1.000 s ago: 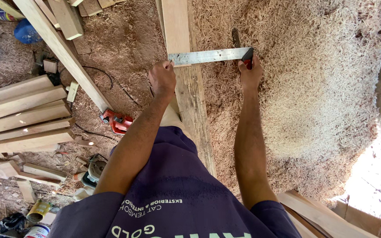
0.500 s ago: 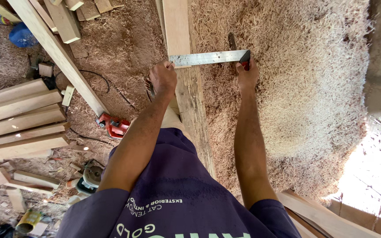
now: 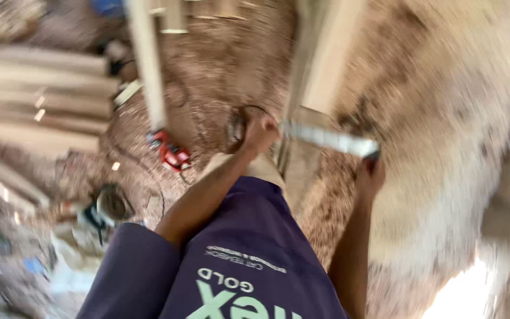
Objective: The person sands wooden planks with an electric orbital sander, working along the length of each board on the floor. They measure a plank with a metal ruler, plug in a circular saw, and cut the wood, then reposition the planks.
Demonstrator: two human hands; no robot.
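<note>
Blurred view down at your two hands over one long wooden plank (image 3: 326, 65). One metal square ruler (image 3: 326, 139) lies across the plank. Your left hand (image 3: 259, 133) is closed on the ruler's left end; your right hand (image 3: 370, 175) grips its dark right end. Sawdust (image 3: 444, 118) covers the ground. One red tool (image 3: 171, 153) lies left, beside stacked boards (image 3: 42, 106).

Sawdust-strewn floor (image 3: 219, 77) — stacked planks (image 3: 36, 88), red tool (image 3: 169, 152), long board (image 3: 323, 65)
</note>
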